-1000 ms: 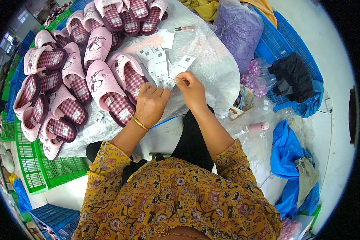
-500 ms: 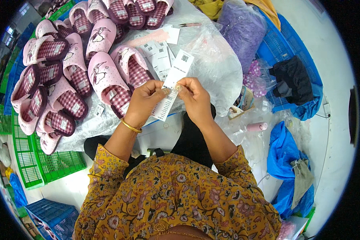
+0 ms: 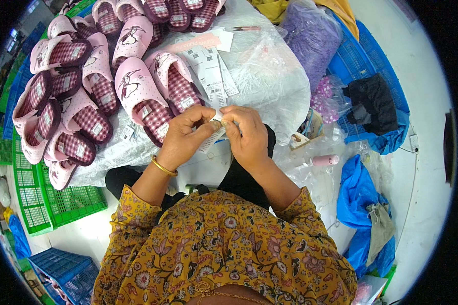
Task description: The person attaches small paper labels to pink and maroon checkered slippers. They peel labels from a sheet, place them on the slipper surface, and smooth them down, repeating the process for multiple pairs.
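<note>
A white paper tag [image 3: 208,143] with small print is pinched between my two hands, above the near edge of the covered table. My left hand [image 3: 187,136], with a gold bangle at the wrist, is closed on its left side. On the right side the fingers of my right hand [image 3: 247,136] are closed on it too. My fingers cover the tag's upper part, which looks bent over. Just beyond lie several loose white tags [image 3: 204,68]. By my left hand rest two pink slippers, a near one [image 3: 131,84] and another beside it [image 3: 160,63], with checked plum insoles.
More pink slippers [image 3: 89,109] crowd the table's left side, on clear plastic sheeting [image 3: 269,76]. Small scissors or tweezers [image 3: 247,28] lie at the back. Green crates [image 3: 51,198] stand at left, a blue crate [image 3: 371,56] with dark cloth [image 3: 371,104] at right.
The tag stood flat and long between my hands; now its upper part is bent over and hidden at my fingertips. My hands have come closer together.
</note>
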The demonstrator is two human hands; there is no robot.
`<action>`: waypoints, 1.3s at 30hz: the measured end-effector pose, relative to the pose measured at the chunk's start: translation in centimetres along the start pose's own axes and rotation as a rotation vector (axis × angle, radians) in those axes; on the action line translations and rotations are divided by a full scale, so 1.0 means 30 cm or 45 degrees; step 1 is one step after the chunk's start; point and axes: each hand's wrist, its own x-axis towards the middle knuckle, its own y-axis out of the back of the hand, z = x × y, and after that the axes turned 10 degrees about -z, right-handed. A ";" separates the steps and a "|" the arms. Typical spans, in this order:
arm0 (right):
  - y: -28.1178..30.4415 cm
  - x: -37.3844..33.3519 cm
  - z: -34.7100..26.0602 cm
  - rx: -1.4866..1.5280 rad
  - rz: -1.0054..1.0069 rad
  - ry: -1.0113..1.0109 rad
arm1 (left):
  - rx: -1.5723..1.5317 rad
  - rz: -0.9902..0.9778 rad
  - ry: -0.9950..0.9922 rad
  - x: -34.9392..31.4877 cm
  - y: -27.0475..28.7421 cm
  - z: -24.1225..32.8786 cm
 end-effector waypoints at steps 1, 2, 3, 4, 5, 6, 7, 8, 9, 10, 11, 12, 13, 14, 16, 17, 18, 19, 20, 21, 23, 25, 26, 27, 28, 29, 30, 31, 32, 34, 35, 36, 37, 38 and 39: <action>-0.013 -0.007 0.002 0.050 0.023 -0.004 | -0.041 -0.007 0.000 -0.003 -0.004 0.002; -0.021 -0.011 0.001 0.101 0.045 -0.006 | -0.012 0.004 0.009 -0.006 -0.007 0.002; -0.021 -0.017 -0.004 0.110 0.049 -0.050 | 0.017 0.016 0.018 -0.009 -0.012 0.003; -0.021 -0.023 -0.011 0.119 0.053 -0.094 | 0.046 0.029 0.028 -0.012 -0.015 0.004; -0.020 -0.027 -0.016 0.126 0.057 -0.139 | 0.124 0.088 -0.004 -0.011 -0.013 0.000; -0.016 -0.025 -0.017 0.118 0.043 -0.155 | 0.202 0.148 -0.035 -0.007 -0.010 -0.006; -0.010 -0.023 -0.017 0.111 0.029 -0.170 | 0.281 0.208 -0.067 -0.003 -0.006 -0.009; -0.005 -0.022 -0.018 0.105 0.017 -0.187 | 0.315 0.163 -0.059 0.003 -0.002 0.000; -0.005 -0.022 -0.019 0.128 0.008 -0.201 | 0.349 0.117 -0.051 0.011 0.003 0.021; -0.006 -0.022 -0.019 0.151 0.000 -0.216 | 0.383 0.071 -0.044 0.014 0.006 0.035; -0.007 -0.017 -0.020 0.179 -0.011 -0.226 | 0.106 0.005 0.194 0.008 0.010 0.041; -0.007 -0.010 -0.018 0.210 -0.016 -0.241 | 0.105 0.041 0.176 0.007 0.010 0.032; -0.005 -0.002 -0.015 0.240 -0.020 -0.256 | 0.103 0.076 0.157 0.007 0.008 0.016; -0.002 0.002 -0.014 0.266 -0.025 -0.275 | 0.098 0.106 0.138 0.008 0.006 0.004; 0.018 -0.003 -0.014 0.301 -0.018 -0.372 | 0.143 0.189 0.122 0.009 0.000 0.003; 0.026 -0.008 -0.015 0.319 -0.013 -0.422 | 0.165 0.229 0.116 0.009 -0.005 0.000; 0.027 -0.015 -0.024 0.420 -0.034 -0.502 | 0.164 0.238 0.103 0.009 -0.010 0.000; 0.025 -0.022 -0.037 0.522 -0.056 -0.582 | 0.163 0.247 0.090 0.008 -0.015 0.001; 0.024 -0.022 -0.046 0.624 -0.078 -0.658 | 0.162 0.259 0.074 0.010 -0.017 0.003; 0.025 -0.019 -0.051 0.615 -0.077 -0.674 | 0.153 0.259 0.057 0.011 -0.019 0.002; 0.026 -0.016 -0.056 0.602 -0.074 -0.705 | 0.137 0.259 0.024 0.013 -0.024 -0.004; 0.019 -0.020 -0.049 0.617 -0.081 -0.715 | 0.190 0.274 -0.007 0.011 -0.029 -0.008; 0.017 -0.022 -0.046 0.623 -0.082 -0.721 | 0.215 0.278 -0.023 0.011 -0.032 -0.010; 0.017 -0.022 -0.044 0.629 -0.077 -0.729 | 0.256 0.290 -0.027 0.010 -0.035 -0.010; 0.016 -0.023 -0.043 0.635 -0.072 -0.736 | 0.296 0.303 -0.030 0.008 -0.037 -0.009; 0.016 -0.022 -0.042 0.640 -0.067 -0.743 | 0.336 0.315 -0.035 0.006 -0.040 -0.008; 0.018 -0.022 -0.043 0.637 -0.070 -0.771 | 0.493 0.300 -0.092 0.003 -0.041 -0.003; 0.020 -0.024 -0.047 0.634 -0.074 -0.799 | 0.650 0.285 -0.150 -0.001 -0.041 0.005; 0.018 -0.021 -0.049 0.635 -0.079 -0.820 | 0.812 0.274 -0.210 -0.003 -0.038 0.012; 0.015 -0.042 -0.036 0.632 -0.100 -0.778 | 0.994 0.205 -0.457 -0.001 -0.042 0.019; 0.010 -0.047 -0.030 0.642 -0.117 -0.747 | 1.096 0.177 -0.577 -0.002 -0.037 0.026; 0.011 -0.049 -0.030 0.668 -0.120 -0.754 | 0.952 0.142 -0.498 -0.007 -0.031 0.023; 0.017 -0.053 -0.028 0.696 -0.125 -0.761 | 0.807 0.109 -0.420 -0.012 -0.026 0.013; 0.022 -0.063 -0.025 0.726 -0.137 -0.772 | 0.660 0.082 -0.336 -0.021 -0.026 0.007; 0.026 -0.073 -0.021 0.735 -0.179 -0.771 | 0.352 0.092 -0.081 -0.031 -0.038 0.022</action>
